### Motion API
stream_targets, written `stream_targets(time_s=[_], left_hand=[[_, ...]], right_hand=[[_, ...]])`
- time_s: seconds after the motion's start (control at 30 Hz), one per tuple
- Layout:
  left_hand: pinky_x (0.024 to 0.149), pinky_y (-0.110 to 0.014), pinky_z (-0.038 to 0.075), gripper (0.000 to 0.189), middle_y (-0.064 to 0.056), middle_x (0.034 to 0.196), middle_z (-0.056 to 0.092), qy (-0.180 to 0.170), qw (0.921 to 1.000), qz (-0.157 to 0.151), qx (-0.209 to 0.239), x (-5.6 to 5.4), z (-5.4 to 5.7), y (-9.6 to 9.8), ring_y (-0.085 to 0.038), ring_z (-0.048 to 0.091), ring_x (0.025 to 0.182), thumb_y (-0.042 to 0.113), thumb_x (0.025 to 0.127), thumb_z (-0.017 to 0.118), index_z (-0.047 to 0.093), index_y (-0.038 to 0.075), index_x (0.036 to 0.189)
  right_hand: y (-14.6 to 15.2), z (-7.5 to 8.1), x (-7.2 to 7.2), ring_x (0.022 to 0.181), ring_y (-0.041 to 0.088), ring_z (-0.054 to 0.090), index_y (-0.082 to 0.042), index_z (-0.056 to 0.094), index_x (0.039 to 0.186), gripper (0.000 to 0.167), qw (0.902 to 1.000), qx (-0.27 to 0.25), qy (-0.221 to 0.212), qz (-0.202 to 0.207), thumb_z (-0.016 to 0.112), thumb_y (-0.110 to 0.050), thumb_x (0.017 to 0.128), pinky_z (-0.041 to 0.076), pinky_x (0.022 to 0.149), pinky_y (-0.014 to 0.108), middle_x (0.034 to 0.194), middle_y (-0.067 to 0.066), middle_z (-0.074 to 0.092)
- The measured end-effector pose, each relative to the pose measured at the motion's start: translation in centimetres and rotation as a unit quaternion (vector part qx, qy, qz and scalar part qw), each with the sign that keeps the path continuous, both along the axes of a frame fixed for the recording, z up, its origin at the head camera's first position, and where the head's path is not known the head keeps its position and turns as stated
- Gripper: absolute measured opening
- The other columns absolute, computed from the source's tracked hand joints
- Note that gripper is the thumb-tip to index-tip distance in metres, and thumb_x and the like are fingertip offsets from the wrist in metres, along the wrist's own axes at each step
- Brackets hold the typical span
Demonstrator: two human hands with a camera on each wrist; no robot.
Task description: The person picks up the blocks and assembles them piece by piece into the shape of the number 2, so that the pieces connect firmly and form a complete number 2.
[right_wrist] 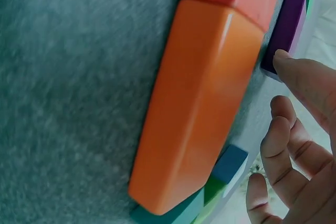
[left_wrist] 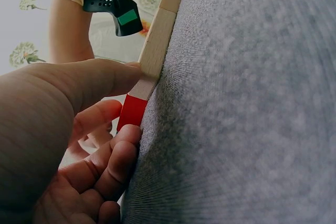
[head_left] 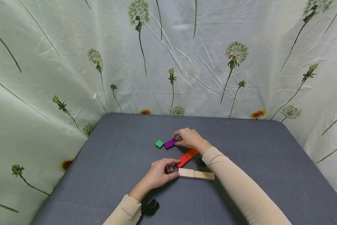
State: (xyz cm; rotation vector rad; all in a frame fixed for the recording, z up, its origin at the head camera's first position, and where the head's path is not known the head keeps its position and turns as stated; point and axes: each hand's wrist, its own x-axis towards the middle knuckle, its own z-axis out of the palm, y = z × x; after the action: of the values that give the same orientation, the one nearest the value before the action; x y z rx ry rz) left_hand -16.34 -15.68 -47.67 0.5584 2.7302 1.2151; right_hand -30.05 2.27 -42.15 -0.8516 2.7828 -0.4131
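Observation:
My left hand (head_left: 160,172) rests on the cloth, its index fingertip touching the end of a red block (head_left: 183,161) and its thumb against the near pale wooden block (head_left: 186,173). In the left wrist view the thumb lies on the wood, with the red block (left_wrist: 132,111) just beyond it. My right hand (head_left: 190,138) pinches the right end of a purple block (head_left: 170,144) at thumb and index finger. A green block (head_left: 159,144) sits at the purple block's left end. The orange block (head_left: 192,152) continues the red one, partly under my right wrist.
A second wooden block (head_left: 204,175) lies end to end with the first. Beyond the orange block in the right wrist view are a teal block (right_wrist: 176,211) and a blue block (right_wrist: 231,162), hidden from the head view. A flowered curtain (head_left: 185,62) hangs behind the grey table (head_left: 115,140).

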Motion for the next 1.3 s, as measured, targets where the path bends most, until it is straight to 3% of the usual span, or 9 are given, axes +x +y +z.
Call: stream_targets(time_s=[0.47, 0.97, 1.3], left_hand=[[0.085, -0.040, 0.029, 0.040, 0.011, 0.088, 0.062, -0.003, 1.0000, 0.005, -0.005, -0.1, 0.1, 0.1, -0.004, 0.054, 0.080, 0.028, 0.093, 0.086, 0.075, 0.022, 0.132], [0.084, -0.039, 0.029, 0.040, 0.011, 0.087, 0.062, 0.001, 1.0000, 0.006, -0.002, -0.1, 0.0, 0.1, -0.003, 0.054, 0.079, 0.028, 0.093, 0.085, 0.075, 0.023, 0.132], [0.084, -0.040, 0.028, 0.041, 0.011, 0.087, 0.061, 0.001, 1.0000, 0.008, -0.003, -0.1, -0.1, 0.1, -0.004, 0.054, 0.079, 0.028, 0.093, 0.086, 0.075, 0.024, 0.132]], right_hand=[[1.3, -0.4, -0.9, 0.083, 0.016, 0.065, -0.019, 0.077, 0.126, 0.028, 0.9988, -0.004, 0.016, -0.047, 0.079, -0.028, 0.100, 0.052, 0.076, 0.038, 0.096, 0.003, 0.074], [1.7, -0.5, -1.2, 0.086, 0.020, 0.065, -0.021, 0.077, 0.125, 0.027, 0.9961, -0.002, 0.026, -0.084, 0.079, -0.031, 0.100, 0.047, 0.088, 0.049, 0.097, 0.003, 0.073], [2.2, -0.8, -1.4, 0.097, 0.024, 0.068, -0.020, 0.077, 0.127, 0.028, 0.9938, -0.004, 0.028, -0.108, 0.078, -0.031, 0.101, 0.046, 0.098, 0.055, 0.105, 0.005, 0.077]])
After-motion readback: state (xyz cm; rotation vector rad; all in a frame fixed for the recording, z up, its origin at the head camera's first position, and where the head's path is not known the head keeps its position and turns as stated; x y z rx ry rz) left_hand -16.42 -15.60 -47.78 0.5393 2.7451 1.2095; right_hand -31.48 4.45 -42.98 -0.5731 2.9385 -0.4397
